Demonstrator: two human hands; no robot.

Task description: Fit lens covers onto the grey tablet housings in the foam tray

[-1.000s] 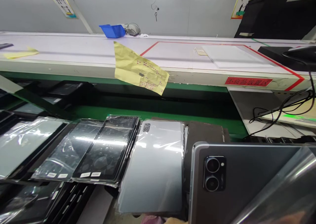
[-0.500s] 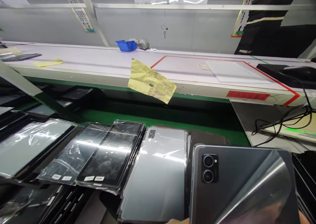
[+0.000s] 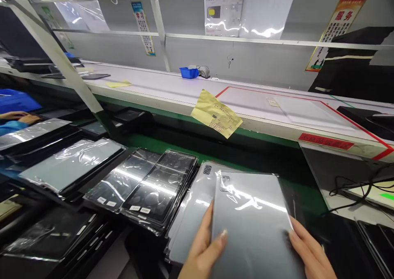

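Note:
A grey tablet (image 3: 255, 234) with its camera side up fills the lower right centre of the head view, light glaring off its surface. My left hand (image 3: 205, 248) grips its left edge, thumb on the back. At the right edge, my right hand (image 3: 310, 248) holds it with the thumb on top and the other fingers mostly out of sight. Just left of it, partly covered, lies a stack of silver tablets (image 3: 189, 217) in clear film. Beyond that stack are film-wrapped dark tablets (image 3: 156, 188) with white labels at their near ends.
A white shelf (image 3: 160, 92) with a hanging yellow paper (image 3: 217, 115) runs behind. On it stands a blue bin (image 3: 188, 72). Another person's hands (image 3: 23, 117) are at the far left, near more wrapped tablets (image 3: 75, 164). Black cables (image 3: 353, 197) lie at the right.
The view has swung left and shows more of the bench. The tablet has moved left and partly overlaps the silver stack. Both my hands now show on its edges; its raised, creased film looks flatter.

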